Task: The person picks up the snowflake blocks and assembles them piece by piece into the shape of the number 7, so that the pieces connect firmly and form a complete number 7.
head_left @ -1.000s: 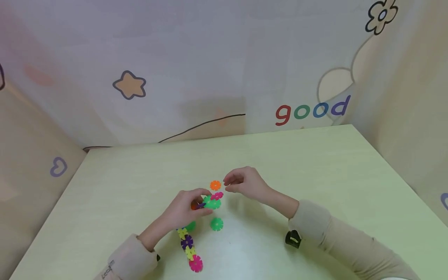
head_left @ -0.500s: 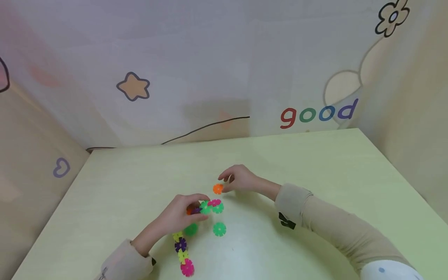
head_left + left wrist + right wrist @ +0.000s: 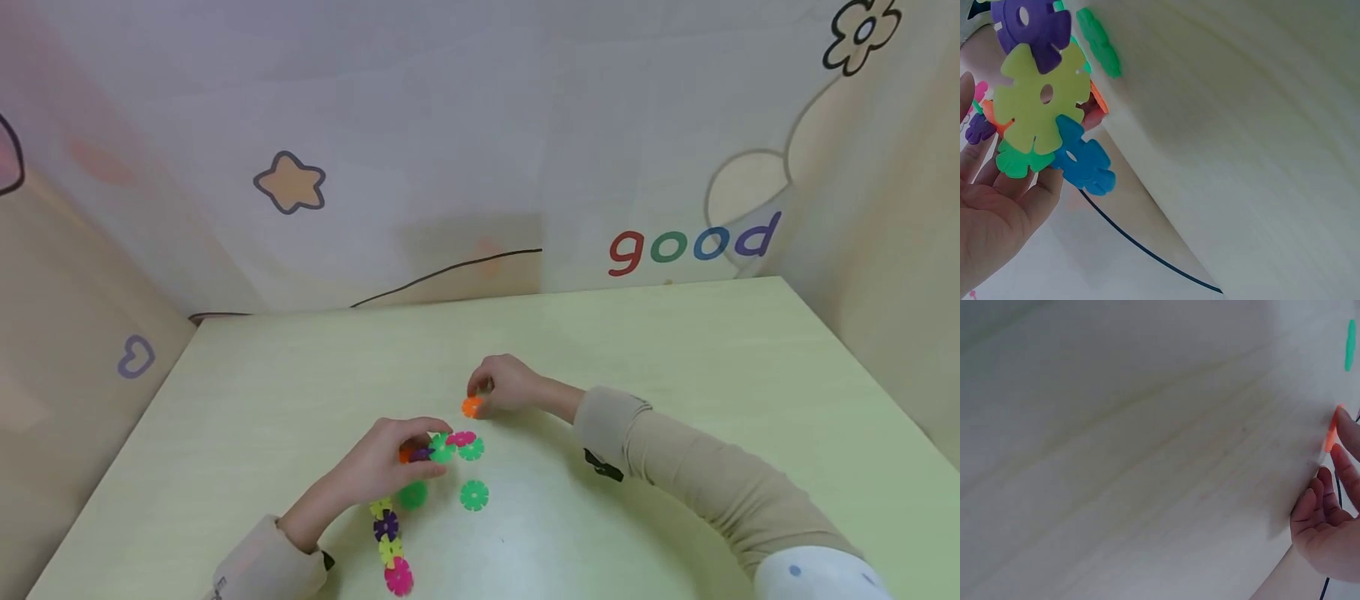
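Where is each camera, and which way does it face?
Head: worn there, facing forward and down at pale green tabletop; left hand, right hand, beige sleeves show.
Left wrist: worn there, facing that hand and a yellow plastic flower disc.
Right wrist: worn there, facing that hand and an orange plastic flower disc.
Head and right wrist share that orange disc.

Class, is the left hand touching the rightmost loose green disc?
Apart. The head view plainly shows a strip of tabletop between the left hand and the loose green disc.
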`<state>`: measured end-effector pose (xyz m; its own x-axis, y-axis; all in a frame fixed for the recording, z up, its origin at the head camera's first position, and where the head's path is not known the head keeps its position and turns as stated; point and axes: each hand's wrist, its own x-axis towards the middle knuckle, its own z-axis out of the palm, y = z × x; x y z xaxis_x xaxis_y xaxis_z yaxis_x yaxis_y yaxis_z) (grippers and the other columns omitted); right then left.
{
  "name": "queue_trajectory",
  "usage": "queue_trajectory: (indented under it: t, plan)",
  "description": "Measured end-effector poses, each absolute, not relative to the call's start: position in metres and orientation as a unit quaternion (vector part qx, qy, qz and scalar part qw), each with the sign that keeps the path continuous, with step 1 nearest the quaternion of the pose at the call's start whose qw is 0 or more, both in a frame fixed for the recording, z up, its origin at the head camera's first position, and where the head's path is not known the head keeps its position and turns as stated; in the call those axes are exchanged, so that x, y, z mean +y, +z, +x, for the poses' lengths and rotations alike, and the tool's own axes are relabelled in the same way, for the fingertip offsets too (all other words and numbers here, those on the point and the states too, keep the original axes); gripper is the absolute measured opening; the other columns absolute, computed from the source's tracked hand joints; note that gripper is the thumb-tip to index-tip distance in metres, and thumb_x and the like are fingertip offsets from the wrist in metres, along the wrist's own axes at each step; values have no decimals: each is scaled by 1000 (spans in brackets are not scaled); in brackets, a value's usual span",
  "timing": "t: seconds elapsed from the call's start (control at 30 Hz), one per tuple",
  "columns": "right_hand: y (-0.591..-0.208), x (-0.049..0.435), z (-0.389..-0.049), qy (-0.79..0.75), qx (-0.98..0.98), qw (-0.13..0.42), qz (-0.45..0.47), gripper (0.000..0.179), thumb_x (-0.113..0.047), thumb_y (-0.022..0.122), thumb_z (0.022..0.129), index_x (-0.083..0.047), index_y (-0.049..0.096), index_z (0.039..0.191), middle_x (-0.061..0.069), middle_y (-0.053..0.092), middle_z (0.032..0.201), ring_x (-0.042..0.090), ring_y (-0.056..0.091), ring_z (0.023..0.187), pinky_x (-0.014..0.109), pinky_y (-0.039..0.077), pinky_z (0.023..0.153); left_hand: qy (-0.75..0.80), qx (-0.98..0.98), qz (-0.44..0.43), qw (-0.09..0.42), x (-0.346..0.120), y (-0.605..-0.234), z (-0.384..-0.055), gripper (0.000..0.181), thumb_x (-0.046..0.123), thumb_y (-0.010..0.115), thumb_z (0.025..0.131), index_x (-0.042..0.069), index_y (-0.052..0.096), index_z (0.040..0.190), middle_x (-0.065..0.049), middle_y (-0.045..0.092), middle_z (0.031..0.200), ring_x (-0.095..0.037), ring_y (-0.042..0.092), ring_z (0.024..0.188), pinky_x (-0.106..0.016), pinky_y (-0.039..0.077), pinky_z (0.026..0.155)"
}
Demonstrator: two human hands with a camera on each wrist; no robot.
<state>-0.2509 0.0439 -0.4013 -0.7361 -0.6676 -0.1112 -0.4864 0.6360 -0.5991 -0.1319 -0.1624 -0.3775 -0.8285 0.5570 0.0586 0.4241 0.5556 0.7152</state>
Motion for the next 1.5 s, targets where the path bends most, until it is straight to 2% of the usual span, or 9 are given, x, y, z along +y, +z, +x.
queue_trajectory:
  t: [0.17,0.43,0.7,1.07,1.23,1.5]
  plan:
    - [-397,51,-249,-301,890,175,-294,14,-5,73,72,-8,62,79,-1,57,74,15,50,72,23,43,65,379,878,280,91,-160,-376,-133,38,18,71,79,9,60,114,1,64,87,-10,55,72,-23,49,66]
    - [-388,74,-235,-413,845,221,-259,9,-4,64,82,-3,65,91,3,60,65,15,54,53,25,49,56,366,886,272,88,-157,-374,-133,39,20,71,79,9,60,115,-2,65,98,-12,59,81,-25,49,74]
    - [-378,87,-210,-498,801,225,-245,13,-3,63,83,4,64,95,8,65,72,17,60,59,31,54,61,359,890,272,76,-153,-375,-133,38,17,72,79,8,61,114,-2,65,94,-11,57,77,-25,49,71]
    - [-368,91,-183,-593,751,215,-195,16,-2,65,81,8,61,94,10,60,67,27,62,59,36,54,61,343,896,275,59,-149,-374,-132,37,14,73,77,8,61,112,0,66,86,-10,55,71,-25,48,66]
    - [-367,90,-175,-606,745,211,-182,16,-1,64,81,8,60,93,10,61,68,28,63,59,36,54,61,337,898,279,51,-147,-374,-132,37,13,73,77,7,61,112,-2,67,87,-9,55,70,-24,48,65]
    - [-369,85,-171,-619,737,215,-166,15,-1,63,81,9,59,92,11,64,71,23,62,57,35,55,61,318,908,269,49,-144,-374,-130,38,15,73,77,6,62,112,-5,68,89,-11,58,72,-21,48,66]
